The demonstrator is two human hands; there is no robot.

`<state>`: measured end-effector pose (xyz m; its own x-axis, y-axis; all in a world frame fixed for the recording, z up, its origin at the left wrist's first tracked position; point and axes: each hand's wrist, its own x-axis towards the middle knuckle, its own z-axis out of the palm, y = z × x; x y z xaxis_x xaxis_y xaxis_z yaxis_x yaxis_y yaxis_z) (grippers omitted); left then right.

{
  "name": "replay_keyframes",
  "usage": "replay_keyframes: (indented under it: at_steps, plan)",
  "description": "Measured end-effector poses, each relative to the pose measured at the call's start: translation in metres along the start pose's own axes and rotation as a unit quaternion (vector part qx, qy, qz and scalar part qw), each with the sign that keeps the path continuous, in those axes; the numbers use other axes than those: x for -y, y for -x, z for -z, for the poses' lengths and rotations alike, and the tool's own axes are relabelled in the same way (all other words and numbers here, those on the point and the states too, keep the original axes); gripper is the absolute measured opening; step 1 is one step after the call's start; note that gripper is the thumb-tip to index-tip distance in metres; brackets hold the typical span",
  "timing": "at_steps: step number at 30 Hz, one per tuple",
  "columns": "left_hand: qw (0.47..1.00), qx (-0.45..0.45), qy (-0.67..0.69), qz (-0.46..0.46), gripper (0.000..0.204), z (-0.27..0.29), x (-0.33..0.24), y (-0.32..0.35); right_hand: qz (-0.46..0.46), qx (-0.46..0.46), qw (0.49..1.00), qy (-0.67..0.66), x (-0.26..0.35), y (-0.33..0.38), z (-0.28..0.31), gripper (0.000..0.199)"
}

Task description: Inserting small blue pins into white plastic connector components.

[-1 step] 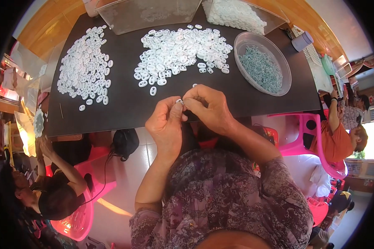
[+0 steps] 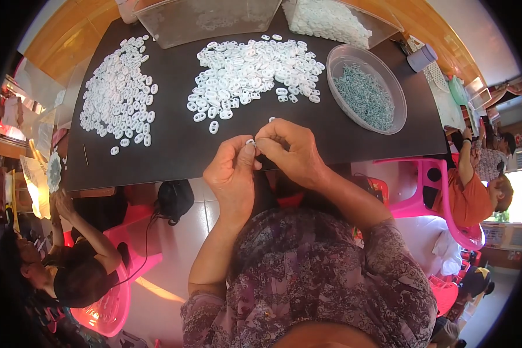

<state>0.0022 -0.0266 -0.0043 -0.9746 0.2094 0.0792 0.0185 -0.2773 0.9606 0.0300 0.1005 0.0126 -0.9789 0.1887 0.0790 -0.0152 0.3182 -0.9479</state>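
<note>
Over the table's near edge, my left hand [image 2: 233,165] pinches a small white plastic piece [image 2: 250,141] between thumb and forefinger. My right hand [image 2: 291,152] meets it from the right, its thumb and fingers closed at the piece; whatever lies between those fingertips is hidden. Beyond the hands spreads a large heap of white oval pieces with two holes [image 2: 255,69]. A second heap of similar ovals [image 2: 119,93] lies to the left. At the right, a round clear tub [image 2: 401,107] holds many tiny bluish-grey metal parts [image 2: 365,95], too small to name.
A clear plastic bin [image 2: 174,29] and a bag of white pieces [image 2: 327,23] stand at the table's back. A grey cylindrical container [image 2: 422,58] is at the far right corner. Pink chairs [image 2: 414,197] and co-workers sit on both sides; a thin stick [image 2: 86,155] lies at left.
</note>
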Motion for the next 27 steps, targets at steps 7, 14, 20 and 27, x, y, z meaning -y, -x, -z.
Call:
replay_keyframes:
  at_steps: [7,14,20,27]
  plan:
    - [1.000,0.001,-0.027,-0.010,0.010,0.002,0.001,0.006,-0.006,-0.003,0.999,-0.032,-0.001,0.003,-0.008,0.007]
    - [0.999,-0.015,0.008,0.031,0.012,0.006,-0.004,-0.005,0.141,-0.066,0.987,0.046,-0.011,-0.004,0.012,0.006]
    - [0.999,-0.031,0.037,0.020,0.012,0.011,-0.002,-0.009,0.133,-0.151,0.960,0.193,-0.025,-0.007,0.045,0.010]
    - [0.998,-0.039,0.039,0.032,0.012,0.010,0.001,-0.007,0.223,-0.150,0.885,0.380,-0.036,-0.019,0.026,0.008]
